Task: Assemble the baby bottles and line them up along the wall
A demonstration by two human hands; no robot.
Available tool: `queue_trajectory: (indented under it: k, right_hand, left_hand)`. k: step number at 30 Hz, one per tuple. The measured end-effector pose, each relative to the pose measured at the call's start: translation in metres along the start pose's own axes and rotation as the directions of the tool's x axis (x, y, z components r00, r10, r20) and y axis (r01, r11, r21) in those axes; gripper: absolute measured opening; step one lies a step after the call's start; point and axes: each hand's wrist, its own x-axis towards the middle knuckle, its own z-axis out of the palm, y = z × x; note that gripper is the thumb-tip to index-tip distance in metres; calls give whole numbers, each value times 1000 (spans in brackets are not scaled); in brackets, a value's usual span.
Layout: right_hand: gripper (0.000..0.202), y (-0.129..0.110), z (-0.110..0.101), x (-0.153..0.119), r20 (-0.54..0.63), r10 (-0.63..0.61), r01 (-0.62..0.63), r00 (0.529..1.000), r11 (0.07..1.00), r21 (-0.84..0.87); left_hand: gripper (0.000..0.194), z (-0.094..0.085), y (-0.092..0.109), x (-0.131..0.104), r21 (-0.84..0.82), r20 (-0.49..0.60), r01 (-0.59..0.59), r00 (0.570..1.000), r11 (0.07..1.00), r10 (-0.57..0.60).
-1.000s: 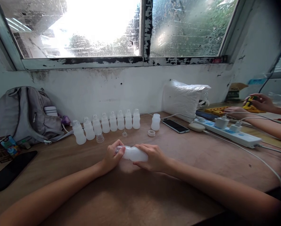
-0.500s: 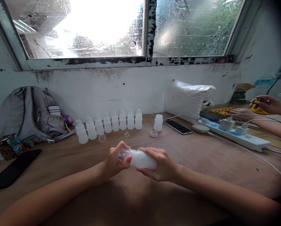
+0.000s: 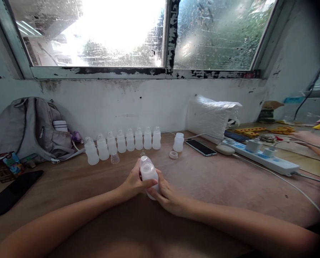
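A milky-white baby bottle (image 3: 148, 173) with a clear domed cap is tilted between my two hands above the front of the table. My left hand (image 3: 137, 184) is closed around its left side, thumb across the front. On the right and lower side, my right hand (image 3: 169, 195) wraps the body of the bottle. Beyond them stands a row of several similar capped bottles (image 3: 121, 143). A clear cap (image 3: 115, 158) rests in front of that row. A small clear teat (image 3: 142, 153) shows partly behind the held bottle. An open bottle (image 3: 178, 142) stands to the right, with a collar ring (image 3: 173, 154) before it.
On the right lie a phone (image 3: 201, 147), a round pale object (image 3: 225, 149) and a power strip (image 3: 262, 157) with trailing cables. A silvery package (image 3: 207, 116) leans at the wall. Leftward are a backpack (image 3: 28, 129) and a black phone (image 3: 15, 193). Another person's hand (image 3: 305, 138) is far right.
The bottle has turned from lying sideways to tilted upward, cap end up. My left hand has moved from the cap down to the bottle's side. The other person's hands have shifted rightward.
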Motion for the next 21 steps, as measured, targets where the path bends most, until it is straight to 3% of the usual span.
queue_trajectory:
  k: [7,13,16,18,19,21]
  right_hand:
    - [62,6,-8,3,141,-14,22,990,998,-54]
    - [73,14,-9,6,77,10,-15,997,998,59]
    - [75,14,-23,26,-116,17,-17,993,1000,3]
    - [63,8,-39,49,-198,-2,-21,980,993,-115]
    - [55,2,-48,63,-176,-7,-26,984,982,-185]
    - [42,-11,-65,92,-48,101,-111,994,937,-330]
  left_hand:
    - [52,-1,-15,0,84,55,14,998,996,-19]
    - [55,-13,-21,9,113,65,42,997,993,-49]
    - [60,-24,-28,16,226,30,27,999,974,-35]
    - [64,-30,-32,20,284,3,38,999,958,-41]
    - [66,-33,-33,21,302,-6,47,999,952,-47]
    - [68,-39,-36,24,318,-17,49,999,947,-45]
